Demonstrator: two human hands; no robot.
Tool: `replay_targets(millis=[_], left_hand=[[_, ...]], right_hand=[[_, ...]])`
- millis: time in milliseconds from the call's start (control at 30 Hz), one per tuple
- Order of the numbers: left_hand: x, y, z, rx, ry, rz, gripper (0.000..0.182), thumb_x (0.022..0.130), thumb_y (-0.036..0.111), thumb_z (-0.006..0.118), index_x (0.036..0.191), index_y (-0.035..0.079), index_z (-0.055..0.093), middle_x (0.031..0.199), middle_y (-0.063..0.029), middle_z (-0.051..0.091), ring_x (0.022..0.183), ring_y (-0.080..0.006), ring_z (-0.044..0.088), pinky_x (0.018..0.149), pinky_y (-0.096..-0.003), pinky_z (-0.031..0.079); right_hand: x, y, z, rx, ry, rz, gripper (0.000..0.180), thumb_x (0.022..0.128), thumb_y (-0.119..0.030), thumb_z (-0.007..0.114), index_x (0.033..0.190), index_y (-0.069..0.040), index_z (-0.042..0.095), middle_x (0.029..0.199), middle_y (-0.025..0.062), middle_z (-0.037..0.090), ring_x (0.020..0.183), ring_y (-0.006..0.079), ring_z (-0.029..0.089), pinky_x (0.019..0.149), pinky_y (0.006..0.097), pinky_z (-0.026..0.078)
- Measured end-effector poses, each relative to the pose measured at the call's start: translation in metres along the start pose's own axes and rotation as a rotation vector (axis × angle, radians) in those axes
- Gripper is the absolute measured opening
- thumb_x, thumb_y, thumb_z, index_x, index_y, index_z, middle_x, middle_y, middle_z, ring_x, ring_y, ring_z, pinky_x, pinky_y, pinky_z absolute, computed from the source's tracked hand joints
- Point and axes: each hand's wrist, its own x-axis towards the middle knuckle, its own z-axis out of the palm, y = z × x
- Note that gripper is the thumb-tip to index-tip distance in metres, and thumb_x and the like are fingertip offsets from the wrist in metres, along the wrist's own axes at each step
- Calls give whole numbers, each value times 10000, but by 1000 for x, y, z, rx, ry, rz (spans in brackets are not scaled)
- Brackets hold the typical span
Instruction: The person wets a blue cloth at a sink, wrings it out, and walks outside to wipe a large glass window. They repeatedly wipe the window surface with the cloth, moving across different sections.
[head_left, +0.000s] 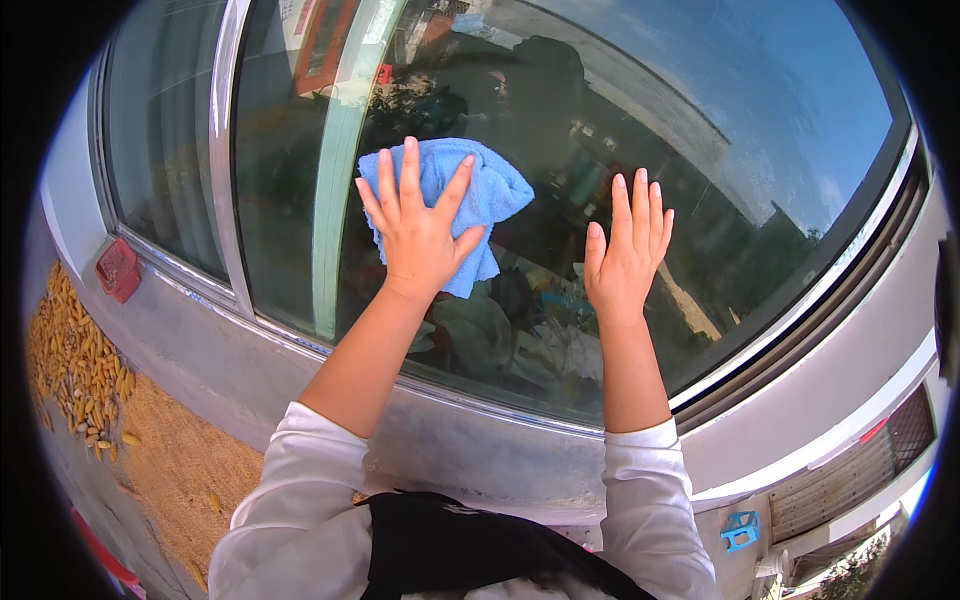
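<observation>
My left hand (420, 232) lies flat with spread fingers on a blue terry cloth (499, 187), which it presses against a large window pane (547, 135). Part of the cloth is folded over at its upper right. To the right, my right hand (630, 251) is held against or just off the same glass, fingers extended and nothing in it; whether it touches cannot be told. The pane reflects sky, a roof edge and a dark head shape. Behind the glass stands a pale green upright strip (337, 172).
Silver metal window frame (229, 150) surrounds the pane, above a grey sill (480, 442). A small red plastic basket (118, 270) sits on the sill at left. Corn cobs (82, 367) and spread grain (172, 457) cover ground below. A blue stool (741, 531) stands at lower right.
</observation>
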Motion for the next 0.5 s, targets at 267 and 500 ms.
replay_targets(millis=[267,500], left_hand=[[27,-65,11,-141,345,-486,711,964,440,539,1429,-80,399,1598,-227,176,1464,-456,152,1174,-589,100],[-8,-7,25,-69,187,-289,747,906,394,600,1489,0,351,1605,-225,181,1469,-481,127,1166,-624,85]], right_hand=[[-4,5,18,-150,51,27,632,886,-360,615,1470,-166,470,1535,82,418,1430,277,361,1176,511,222],[-5,3,21,-169,61,38,595,898,-355,597,1450,-157,496,1535,91,422,1422,286,377,1175,506,222]])
